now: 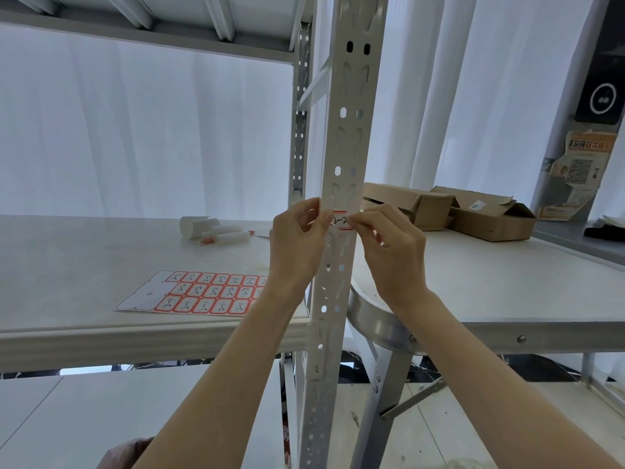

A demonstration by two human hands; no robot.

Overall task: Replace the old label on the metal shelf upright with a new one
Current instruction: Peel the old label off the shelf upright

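White shelving stood close ahead, where my left hand point(301, 238) and right hand point(389, 247) pinched the red-bordered label point(341, 222) by its ends against the metal upright point(343, 147). A slipping pinch could have left it skewed or creased. Its handwriting was illegible, like that on the label sheet point(203, 294) behind.

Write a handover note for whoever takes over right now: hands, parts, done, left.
Left hand pinches the label at its left end; right hand pinches its right end. Label sits across the upright. The label sheet lies on the shelf, several spots already empty. Cannot tell whether this label is coming off or going on. Left: finish that, press the new one flat.
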